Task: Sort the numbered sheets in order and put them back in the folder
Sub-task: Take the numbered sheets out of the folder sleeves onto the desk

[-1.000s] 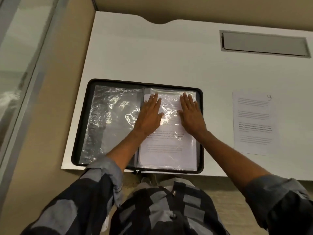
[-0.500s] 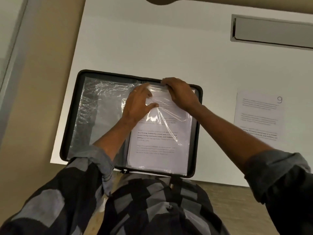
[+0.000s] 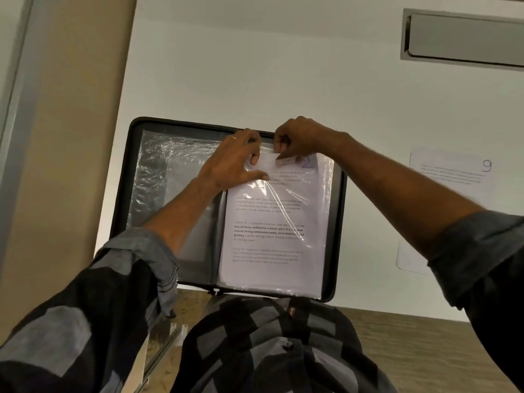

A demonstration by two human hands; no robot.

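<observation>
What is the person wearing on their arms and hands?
The left sleeve is dark with grey checks, the right sleeve dark; both are rolled up with grey-blue cuffs. The left hand wears a thin ring; the right hand shows none.

Folder [image 3: 133,177] on the table [image 3: 255,66], sheets [image 3: 272,228] in folder's right half, sheet 9 [image 3: 453,174] right of folder, tray slot [image 3: 465,38] behind-right.

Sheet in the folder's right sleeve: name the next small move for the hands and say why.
Probably draw the sheet upward out of the sleeve with the right hand while the left hand holds the sleeve in place. The right fingers pinch the sheet's top edge at the sleeve's opening. The left fingers curl over the sleeve's top, thumb across the plastic.
</observation>
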